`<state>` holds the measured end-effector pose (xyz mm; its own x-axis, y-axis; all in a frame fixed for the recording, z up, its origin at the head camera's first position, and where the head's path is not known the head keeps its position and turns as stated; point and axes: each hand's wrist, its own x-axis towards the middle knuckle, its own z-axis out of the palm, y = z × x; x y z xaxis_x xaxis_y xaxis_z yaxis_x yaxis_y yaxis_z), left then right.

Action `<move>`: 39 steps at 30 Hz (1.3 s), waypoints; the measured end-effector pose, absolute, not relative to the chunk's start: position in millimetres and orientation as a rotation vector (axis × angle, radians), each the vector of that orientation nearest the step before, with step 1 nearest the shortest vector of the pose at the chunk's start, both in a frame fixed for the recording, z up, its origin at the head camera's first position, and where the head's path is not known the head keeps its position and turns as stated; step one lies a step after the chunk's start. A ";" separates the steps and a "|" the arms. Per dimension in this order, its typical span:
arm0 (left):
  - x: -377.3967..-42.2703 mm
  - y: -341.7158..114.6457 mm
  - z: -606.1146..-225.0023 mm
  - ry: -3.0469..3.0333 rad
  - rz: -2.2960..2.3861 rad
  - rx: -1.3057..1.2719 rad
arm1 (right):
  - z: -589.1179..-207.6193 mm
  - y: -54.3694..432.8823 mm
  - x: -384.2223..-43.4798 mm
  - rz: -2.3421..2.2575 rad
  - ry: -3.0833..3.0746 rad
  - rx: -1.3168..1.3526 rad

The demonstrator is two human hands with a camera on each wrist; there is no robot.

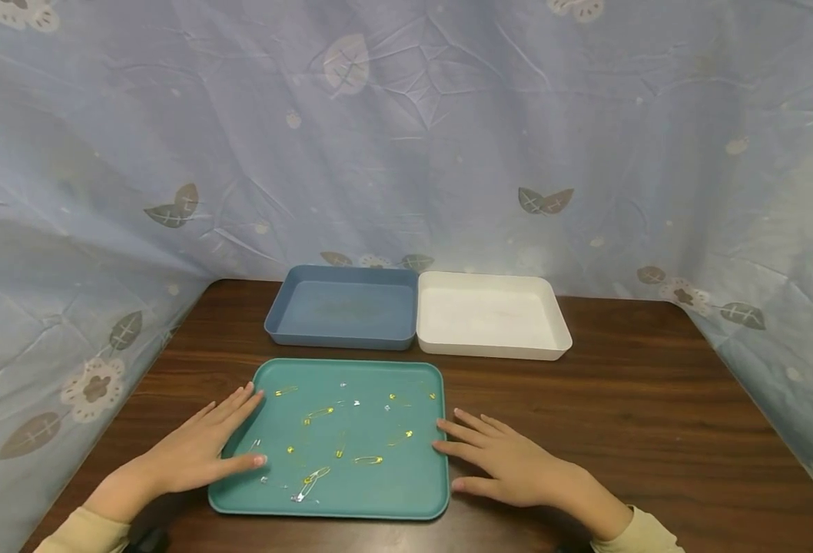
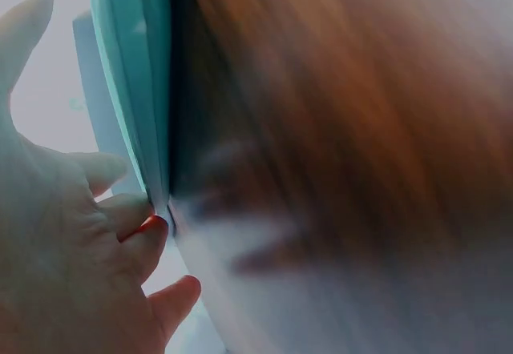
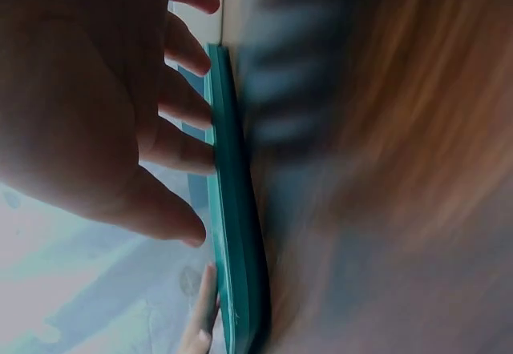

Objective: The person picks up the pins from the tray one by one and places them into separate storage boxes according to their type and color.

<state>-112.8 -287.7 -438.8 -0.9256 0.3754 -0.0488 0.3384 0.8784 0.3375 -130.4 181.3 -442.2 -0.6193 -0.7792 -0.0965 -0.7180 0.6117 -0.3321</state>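
Flanking a teal rectangular tray (image 1: 379,493), the left hand (image 1: 199,453) and right hand (image 1: 506,462) are empty, fingers spread. Yellow metal safety pins (image 1: 375,460) and silver safety pins (image 1: 301,495) lie scattered in it; behind, a shallow blue tray (image 1: 344,303) adjoins a white tray (image 1: 489,315) on the brown wooden surface (image 1: 635,415).

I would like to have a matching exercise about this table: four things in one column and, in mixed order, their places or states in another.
Things:
1. Blue tray
2. Teal tray
3. Right hand
4. White tray

Places or states:
A. Back row, right
B. Fingers spread, by a tray's right edge
C. Back row, left
D. Bears scattered safety pins

Pairs: 1-C, 2-D, 3-B, 4-A
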 end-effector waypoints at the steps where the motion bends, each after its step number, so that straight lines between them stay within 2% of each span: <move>1: -113.1 -284.3 -438.6 2.929 0.500 0.573 | -442.1 185.6 -130.2 -0.394 2.615 -1.236; 15: -125.7 -244.1 -439.9 2.813 0.573 0.711 | -446.8 237.9 -130.7 -0.450 2.793 -1.282; 25: -138.4 -222.6 -436.2 2.648 0.609 0.714 | -448.0 268.5 -133.7 -0.600 2.805 -1.285; 39: -149.5 -192.7 -436.0 2.609 0.578 0.797 | -447.1 299.8 -133.4 -0.701 2.835 -1.108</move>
